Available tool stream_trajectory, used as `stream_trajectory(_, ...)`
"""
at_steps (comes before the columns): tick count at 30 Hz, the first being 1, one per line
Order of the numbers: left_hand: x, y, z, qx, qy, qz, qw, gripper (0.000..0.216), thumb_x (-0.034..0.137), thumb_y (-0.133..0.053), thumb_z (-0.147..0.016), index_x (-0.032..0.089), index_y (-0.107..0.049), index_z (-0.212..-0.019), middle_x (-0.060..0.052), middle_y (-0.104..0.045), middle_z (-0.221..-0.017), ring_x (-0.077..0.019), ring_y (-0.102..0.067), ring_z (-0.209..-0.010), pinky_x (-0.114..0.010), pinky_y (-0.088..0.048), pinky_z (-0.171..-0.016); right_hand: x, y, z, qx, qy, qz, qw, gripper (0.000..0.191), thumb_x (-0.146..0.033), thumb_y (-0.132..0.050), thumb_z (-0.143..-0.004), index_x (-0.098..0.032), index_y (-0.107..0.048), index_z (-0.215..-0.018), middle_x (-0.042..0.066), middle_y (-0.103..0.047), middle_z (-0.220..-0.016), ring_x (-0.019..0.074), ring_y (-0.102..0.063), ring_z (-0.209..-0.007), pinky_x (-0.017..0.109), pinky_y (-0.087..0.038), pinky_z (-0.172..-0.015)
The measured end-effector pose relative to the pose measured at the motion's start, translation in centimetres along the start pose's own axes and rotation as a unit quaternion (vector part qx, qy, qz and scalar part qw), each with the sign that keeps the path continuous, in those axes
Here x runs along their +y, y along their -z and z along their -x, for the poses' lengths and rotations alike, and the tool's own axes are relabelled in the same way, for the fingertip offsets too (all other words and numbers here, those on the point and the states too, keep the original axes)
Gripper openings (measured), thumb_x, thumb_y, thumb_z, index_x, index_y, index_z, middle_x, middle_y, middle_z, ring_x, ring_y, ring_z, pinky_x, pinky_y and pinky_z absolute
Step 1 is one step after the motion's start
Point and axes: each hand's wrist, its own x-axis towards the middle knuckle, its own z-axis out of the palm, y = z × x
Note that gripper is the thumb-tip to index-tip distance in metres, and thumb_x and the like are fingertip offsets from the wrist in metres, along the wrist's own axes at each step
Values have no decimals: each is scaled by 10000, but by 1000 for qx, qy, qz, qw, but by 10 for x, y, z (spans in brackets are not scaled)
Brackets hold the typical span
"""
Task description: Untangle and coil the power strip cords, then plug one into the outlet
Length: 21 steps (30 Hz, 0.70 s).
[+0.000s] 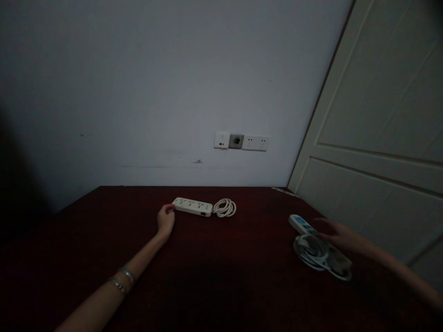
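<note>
A white power strip (192, 207) lies near the back of the dark red table, its coiled cord (224, 208) at its right end. My left hand (166, 218) grips the strip's left end between thumb and fingers. Farther right lies a second power strip (299, 224) with blue on its top, set at a slant. Its pale cord (311, 254) is looped into a coil over and beside it. Slightly blurred, my right hand (337, 234) is over the right side of this strip, fingers stretched out and apart. Whether it touches the strip I cannot tell.
The table (207, 267) meets a pale wall (155, 92) at the back. Low on the wall is a row of sockets (255, 143). A white panelled door (377, 184) stands along the right side. A thin strip (284, 192) lies at the table's back right corner.
</note>
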Motion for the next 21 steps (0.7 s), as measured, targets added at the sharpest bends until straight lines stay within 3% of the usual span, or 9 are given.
stream_trajectory(2,2,-2,1,-6,4,8,1000,220,58,-470,-640,145,-605,-790,-42,-632,-818,-177,-596,-835,-298,-449,-817,23,-10,11,-3,-51,-13,999,612,-566,-538,-621,-147,-607,-1062,143,-602,-1157,308,-573,-1043,363,-467,-891)
stream_trajectory(5,7,-10,5,-25,17,24,999,165,109,-515,-635,143,-611,-764,-40,-626,-797,-180,-595,-793,-302,-470,-765,33,-23,18,-1,-104,-31,994,634,-602,-494,-631,-147,-607,-1058,141,-612,-1141,307,-579,-1033,358,-467,-882)
stream_trajectory(11,31,-32,24,-88,38,67,993,204,99,-500,-619,134,-608,-789,-49,-611,-826,-154,-586,-708,-238,-497,-546,31,-36,5,-32,-159,6,987,684,-566,-548,-577,-104,-578,-1081,168,-612,-1125,319,-573,-1033,347,-456,-864)
stream_trajectory(15,48,-39,39,-120,38,80,989,202,94,-516,-602,131,-609,-777,-50,-606,-837,-139,-575,-677,-205,-480,-477,26,-39,-2,-93,-157,9,983,582,-522,-565,-581,-114,-598,-995,153,-659,-1006,298,-614,-938,332,-477,-789)
stream_trajectory(21,60,-45,53,-163,44,97,981,218,68,-493,-576,130,-596,-758,-45,-592,-788,-136,-557,-642,-191,-462,-419,9,-35,-4,-98,-171,33,980,534,-521,-620,-538,-139,-621,-911,135,-674,-901,299,-632,-858,331,-484,-717)
